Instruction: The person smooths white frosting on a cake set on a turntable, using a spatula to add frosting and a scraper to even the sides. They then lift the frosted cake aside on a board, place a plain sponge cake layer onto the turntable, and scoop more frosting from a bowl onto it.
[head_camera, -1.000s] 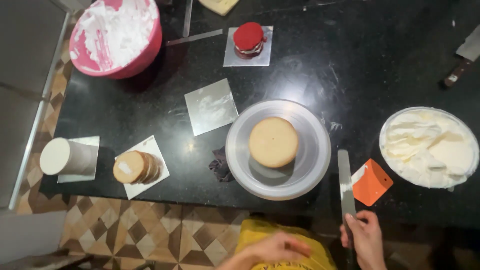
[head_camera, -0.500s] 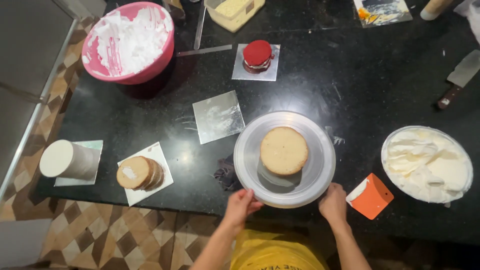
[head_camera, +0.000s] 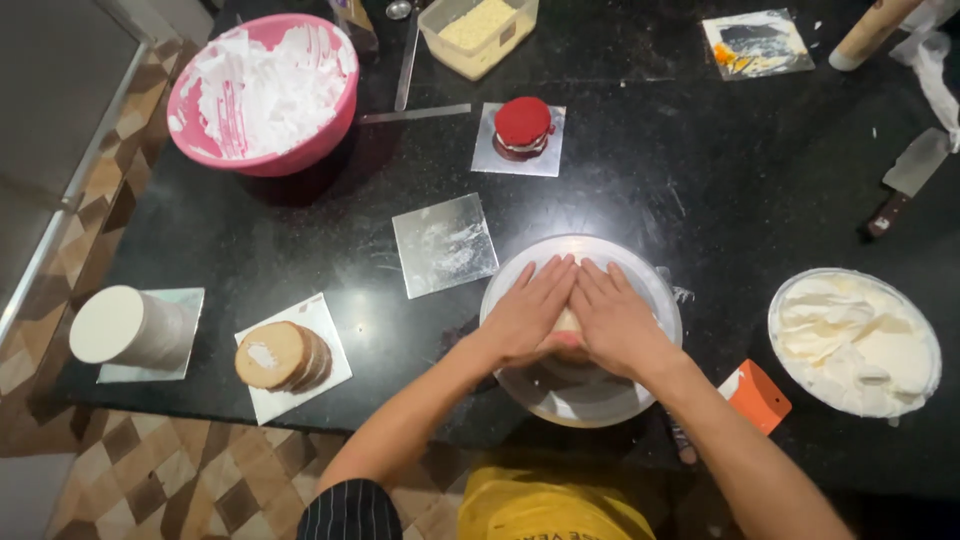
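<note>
Left hand (head_camera: 530, 312) and right hand (head_camera: 615, 322), spread flat, side by side, over round pale sponge cake (head_camera: 567, 322) on silver metal turntable (head_camera: 585, 395), lower centre of frame.

bowls (head_camera: 262, 95) 2 | square boards (head_camera: 444, 245) 5 | cakes (head_camera: 523, 127) 4 | hands (head_camera: 528, 312) 2

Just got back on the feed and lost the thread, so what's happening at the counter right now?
A person has both hands flat on a small round cake layer in the middle of a metal turntable on the black counter. The left hand and right hand lie side by side, nearly covering it. An orange scraper sits just right of the turntable, beside a bowl of pale cream. A pink bowl of white cream stands at the far left.
</note>
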